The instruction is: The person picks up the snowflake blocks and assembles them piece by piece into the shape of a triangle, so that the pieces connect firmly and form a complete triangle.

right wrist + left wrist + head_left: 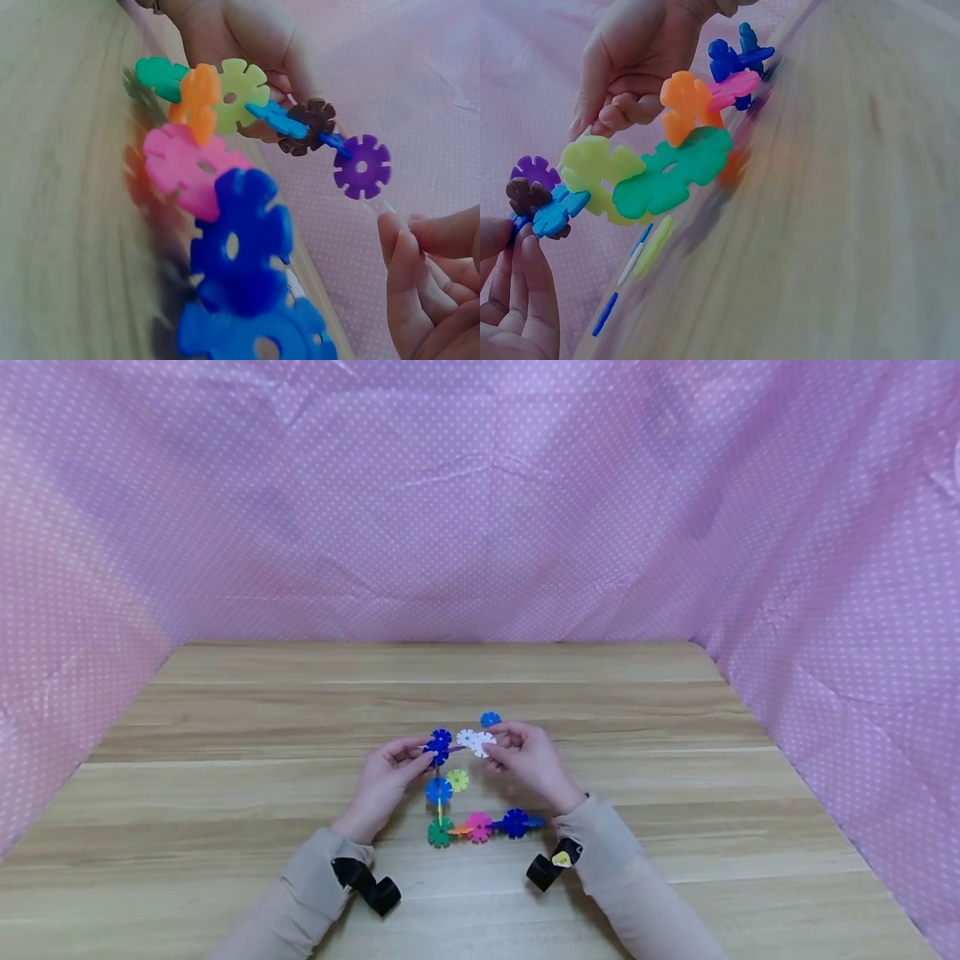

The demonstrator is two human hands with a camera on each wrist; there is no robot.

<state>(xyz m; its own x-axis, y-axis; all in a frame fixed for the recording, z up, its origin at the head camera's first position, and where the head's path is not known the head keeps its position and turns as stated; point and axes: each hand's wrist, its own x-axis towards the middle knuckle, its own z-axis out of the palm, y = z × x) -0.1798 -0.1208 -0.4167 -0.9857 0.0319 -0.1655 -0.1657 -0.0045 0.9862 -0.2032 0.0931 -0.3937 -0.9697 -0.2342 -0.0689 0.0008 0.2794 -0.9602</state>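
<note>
A chain of notched, flower-shaped plastic discs bends in an L between the hands. My left hand (381,783) pinches its dark blue disc (437,753), from which a purple disc (362,166) sticks out. My right hand (531,762) pinches a white disc (485,744) by its edge, close to the purple one; whether they touch I cannot tell. From the left hand the chain runs through brown (307,127), light blue (438,791), yellow-green (241,96), green (441,832), orange (196,103), pink (478,827), dark blue (515,822) and light blue discs.
Loose discs lie on the wooden table (262,718) beyond and between the hands: dark blue (441,737), white (465,738), light blue (491,719) and yellow-green (458,779). A pink dotted cloth (480,527) hangs round the table's back and sides. Both wrists carry black camera mounts (384,896).
</note>
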